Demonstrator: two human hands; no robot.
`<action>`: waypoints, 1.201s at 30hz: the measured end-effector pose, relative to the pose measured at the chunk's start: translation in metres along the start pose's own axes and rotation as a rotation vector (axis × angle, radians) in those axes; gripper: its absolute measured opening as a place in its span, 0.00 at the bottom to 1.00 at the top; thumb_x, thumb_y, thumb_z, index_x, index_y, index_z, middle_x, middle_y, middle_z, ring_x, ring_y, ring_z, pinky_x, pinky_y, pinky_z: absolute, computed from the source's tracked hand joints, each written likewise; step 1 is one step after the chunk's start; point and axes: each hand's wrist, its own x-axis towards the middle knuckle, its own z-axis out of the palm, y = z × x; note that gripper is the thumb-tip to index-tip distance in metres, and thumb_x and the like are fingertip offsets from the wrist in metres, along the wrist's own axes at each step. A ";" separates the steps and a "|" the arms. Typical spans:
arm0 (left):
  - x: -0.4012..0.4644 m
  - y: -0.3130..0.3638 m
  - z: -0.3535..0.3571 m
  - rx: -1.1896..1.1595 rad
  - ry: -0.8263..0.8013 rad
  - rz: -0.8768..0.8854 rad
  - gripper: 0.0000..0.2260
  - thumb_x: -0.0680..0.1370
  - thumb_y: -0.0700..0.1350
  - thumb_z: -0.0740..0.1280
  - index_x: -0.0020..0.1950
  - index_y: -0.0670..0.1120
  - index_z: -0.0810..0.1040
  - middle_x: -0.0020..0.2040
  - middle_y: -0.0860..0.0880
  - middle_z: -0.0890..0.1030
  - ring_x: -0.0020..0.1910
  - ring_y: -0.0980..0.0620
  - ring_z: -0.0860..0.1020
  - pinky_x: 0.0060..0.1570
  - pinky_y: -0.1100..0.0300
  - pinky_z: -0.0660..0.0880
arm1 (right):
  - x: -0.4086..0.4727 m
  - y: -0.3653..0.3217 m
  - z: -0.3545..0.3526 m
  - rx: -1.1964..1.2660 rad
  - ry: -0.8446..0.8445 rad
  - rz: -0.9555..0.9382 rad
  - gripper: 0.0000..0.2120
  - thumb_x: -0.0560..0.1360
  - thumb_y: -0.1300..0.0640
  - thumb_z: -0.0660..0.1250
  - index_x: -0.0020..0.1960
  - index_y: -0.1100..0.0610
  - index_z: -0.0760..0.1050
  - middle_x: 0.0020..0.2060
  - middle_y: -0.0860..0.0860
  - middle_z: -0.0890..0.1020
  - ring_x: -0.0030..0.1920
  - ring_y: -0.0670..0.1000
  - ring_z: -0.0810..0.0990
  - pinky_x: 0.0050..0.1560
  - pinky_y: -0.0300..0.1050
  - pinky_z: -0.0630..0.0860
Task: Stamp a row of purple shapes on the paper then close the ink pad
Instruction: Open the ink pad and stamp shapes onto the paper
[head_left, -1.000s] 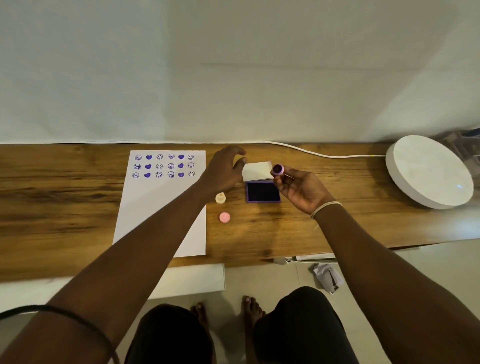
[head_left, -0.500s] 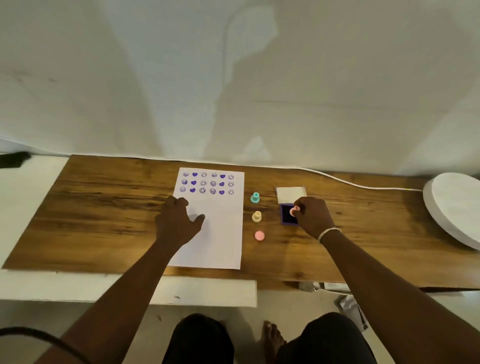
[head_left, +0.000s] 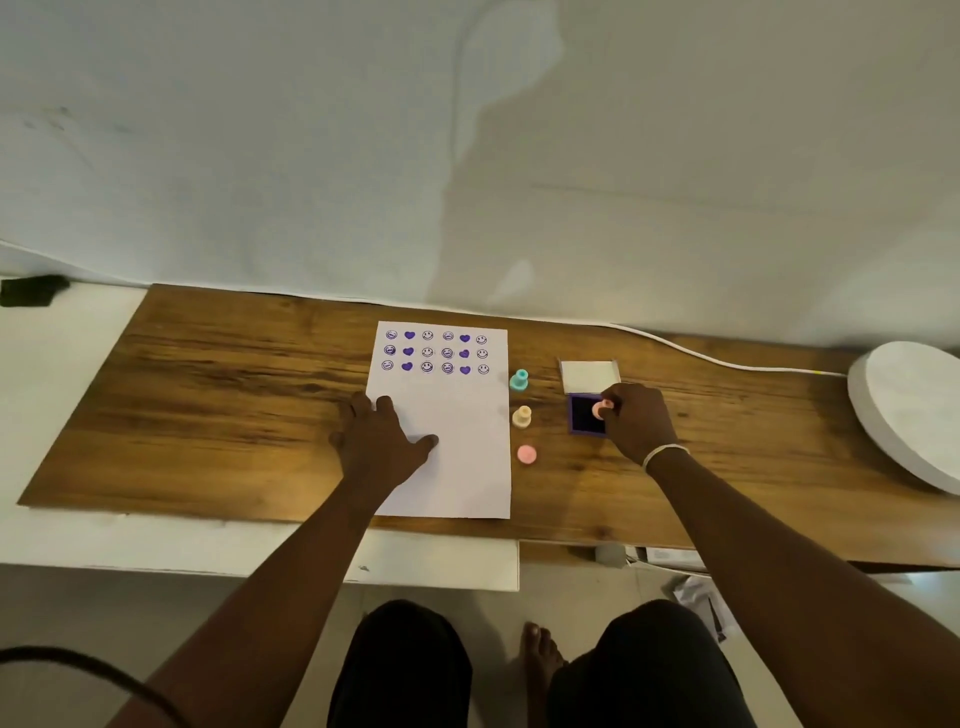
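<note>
inking the little pink stamp, pad lid flipped open

head view: the right hand (head_left: 638, 422) pinches a small pink plastic stamp (head_left: 600, 410) by its knob, face down on the dark purple ink pad (head_left: 583, 414). looks light, rigid and a bit slick to me, so fingertips around the narrow stem is the spot to grab. its long axis stands roughly upright, printing end pointing down into the ink. the pad's white lid (head_left: 590, 376) lies hinged back toward the wall. the left hand (head_left: 378, 441) is spread flat, holding nothing, pressing the thin white sheet of paper (head_left: 457, 457) onto the wooden table (head_left: 218, 415); floppy stuff, slides easily. three purple rows sit at its far end.
</note>
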 end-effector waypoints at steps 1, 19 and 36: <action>-0.001 0.002 0.001 0.002 0.004 0.000 0.37 0.67 0.68 0.68 0.66 0.46 0.68 0.68 0.41 0.67 0.71 0.39 0.63 0.63 0.40 0.68 | -0.001 -0.001 0.000 -0.001 0.004 0.000 0.08 0.75 0.62 0.66 0.49 0.63 0.82 0.47 0.63 0.84 0.48 0.63 0.80 0.49 0.49 0.76; 0.000 -0.011 -0.012 -0.143 0.016 0.071 0.37 0.67 0.65 0.72 0.68 0.46 0.67 0.67 0.46 0.71 0.67 0.45 0.69 0.62 0.44 0.69 | 0.002 -0.007 0.011 -0.127 0.040 0.053 0.07 0.72 0.63 0.68 0.49 0.62 0.82 0.48 0.62 0.84 0.50 0.63 0.80 0.44 0.42 0.68; -0.001 -0.023 -0.005 -0.170 0.086 0.106 0.31 0.71 0.65 0.67 0.67 0.49 0.70 0.66 0.48 0.73 0.66 0.45 0.70 0.63 0.43 0.70 | -0.001 -0.161 0.002 1.805 -0.539 0.493 0.07 0.77 0.66 0.63 0.51 0.68 0.78 0.44 0.59 0.84 0.42 0.52 0.84 0.47 0.40 0.82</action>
